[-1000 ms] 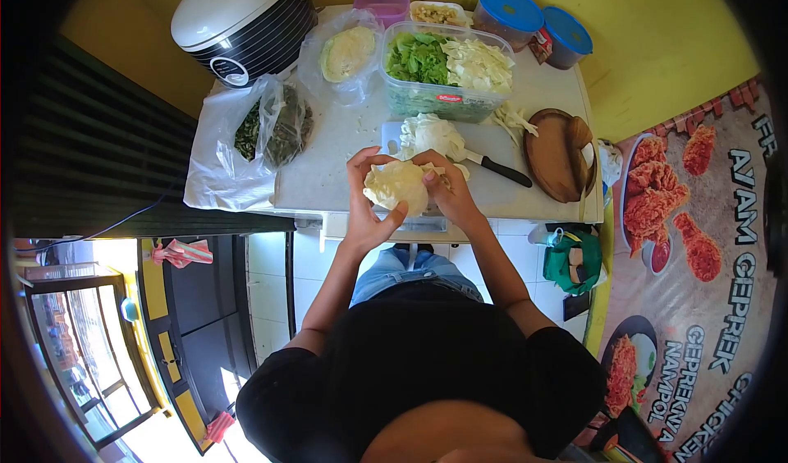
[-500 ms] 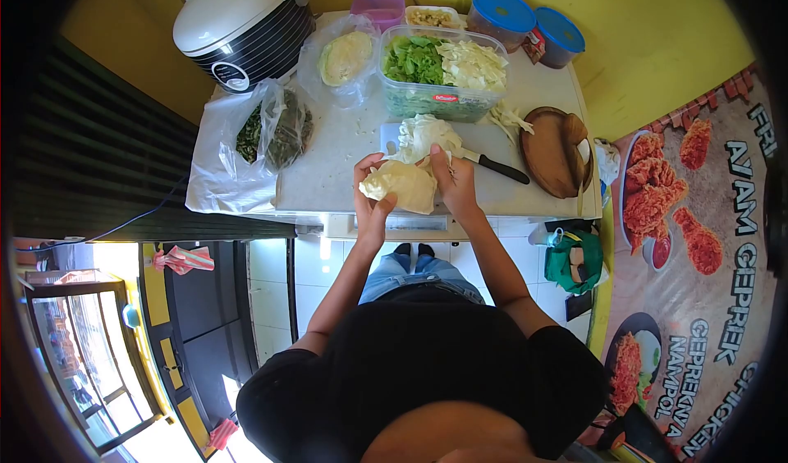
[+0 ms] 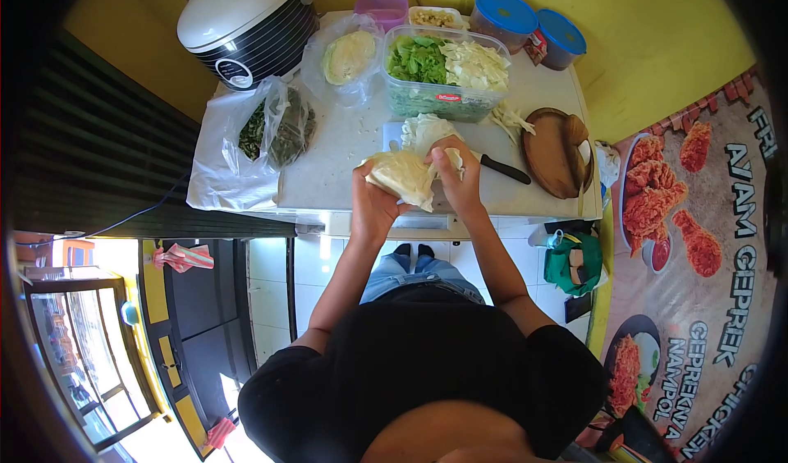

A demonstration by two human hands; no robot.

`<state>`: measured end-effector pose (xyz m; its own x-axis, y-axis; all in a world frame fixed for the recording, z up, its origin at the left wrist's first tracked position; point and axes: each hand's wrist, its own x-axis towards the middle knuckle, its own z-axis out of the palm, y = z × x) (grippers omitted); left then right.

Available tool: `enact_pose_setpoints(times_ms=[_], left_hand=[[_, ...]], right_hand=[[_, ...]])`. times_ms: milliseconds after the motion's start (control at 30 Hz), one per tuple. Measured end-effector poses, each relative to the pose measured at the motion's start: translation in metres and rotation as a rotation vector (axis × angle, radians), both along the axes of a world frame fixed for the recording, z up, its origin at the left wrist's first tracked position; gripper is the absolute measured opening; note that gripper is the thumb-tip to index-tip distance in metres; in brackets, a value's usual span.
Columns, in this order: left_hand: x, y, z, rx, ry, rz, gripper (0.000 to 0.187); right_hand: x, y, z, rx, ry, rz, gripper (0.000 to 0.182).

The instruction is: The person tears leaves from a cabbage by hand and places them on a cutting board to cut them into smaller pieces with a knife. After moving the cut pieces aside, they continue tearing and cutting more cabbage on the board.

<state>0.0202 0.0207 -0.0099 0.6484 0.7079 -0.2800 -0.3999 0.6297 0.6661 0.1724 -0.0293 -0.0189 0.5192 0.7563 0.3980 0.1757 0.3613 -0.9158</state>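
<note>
My left hand (image 3: 374, 210) is wrapped round a pale piece of cabbage (image 3: 400, 176) above the front part of the table. At the cabbage's right side my right hand (image 3: 460, 185) is closed, its fingers pinching a leaf edge (image 3: 454, 159). Just behind, loose cabbage leaves (image 3: 424, 131) lie on a white cutting board (image 3: 391, 138), partly hidden by my right hand. A knife (image 3: 506, 170) rests to the right with its black handle showing; its blade is covered by my hand.
A clear container (image 3: 447, 106) of greens and cut cabbage stands behind the board. Left are a bagged cabbage (image 3: 349, 57), a bag of dark leaves (image 3: 283, 130) and a rice cooker (image 3: 246, 32). Right lie cabbage scraps (image 3: 510, 120) and a wooden mortar (image 3: 546, 155).
The cabbage has turned and tilted in my left hand, which now supports it from below. My right hand has shifted slightly right, with its fingers curled at a leaf edge.
</note>
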Motion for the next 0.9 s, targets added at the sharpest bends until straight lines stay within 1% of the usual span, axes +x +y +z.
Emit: enact_pose_setpoints(times_ms=[67,100,167,200,267,300,367,400,467,500,567,600,667,700,767,800,867,900], left_hand=[[-0.002,0.007,-0.001,-0.01,-0.015,-0.086,0.067],[-0.002,0.008,-0.001,-0.012,-0.013,-0.087,0.067],[-0.002,0.011,0.0,0.03,-0.01,-0.101,0.066],[-0.002,0.012,0.002,0.03,-0.009,-0.1,0.066],[-0.002,0.014,0.005,0.058,0.043,-0.003,0.069],[-0.002,0.015,0.004,0.057,0.041,-0.005,0.069],[-0.003,0.014,0.002,0.133,0.073,0.027,0.065],[-0.002,0.013,-0.001,0.132,0.074,0.025,0.065],[-0.001,0.012,-0.009,0.265,0.136,0.113,0.059],[0.0,0.011,-0.01,0.266,0.136,0.112,0.059],[0.0,0.01,-0.011,0.357,0.146,0.167,0.055],[0.0,0.01,-0.012,0.358,0.146,0.17,0.055],[0.001,0.009,-0.013,0.306,0.04,0.223,0.053],[0.002,0.009,-0.013,0.307,0.04,0.221,0.053],[0.001,0.009,-0.013,0.24,-0.024,0.207,0.053],[0.0,0.011,-0.012,0.24,-0.022,0.207,0.053],[-0.003,0.014,-0.006,0.199,-0.014,0.126,0.055],[-0.004,0.013,0.001,0.2,-0.015,0.125,0.055]], right_hand=[[0.004,-0.003,-0.001,-0.013,-0.095,0.097,0.013],[0.006,-0.004,-0.001,-0.015,-0.093,0.096,0.013],[0.008,-0.005,-0.001,0.005,-0.173,0.088,0.011],[0.009,-0.005,-0.003,0.005,-0.172,0.088,0.011],[0.011,-0.007,-0.009,0.035,-0.087,0.115,0.013],[0.009,-0.008,-0.003,0.034,-0.088,0.113,0.013],[0.0,-0.01,0.011,-0.17,0.244,0.205,0.024],[0.001,-0.009,0.005,-0.17,0.246,0.203,0.024],[0.003,-0.005,-0.011,-0.145,0.11,0.261,0.031],[0.002,-0.007,-0.008,-0.144,0.11,0.26,0.031],[-0.001,-0.01,0.002,-0.278,0.155,0.291,0.038],[0.0,-0.009,0.001,-0.277,0.154,0.295,0.038],[0.003,-0.013,-0.001,-0.373,0.258,0.336,0.038],[0.003,-0.015,0.004,-0.373,0.258,0.335,0.038],[0.002,-0.021,0.018,-0.322,0.398,0.412,0.039],[0.004,-0.022,0.018,-0.322,0.4,0.414,0.039],[0.008,-0.025,0.017,-0.349,0.284,0.447,0.038],[0.008,-0.026,0.019,-0.348,0.283,0.446,0.038]])
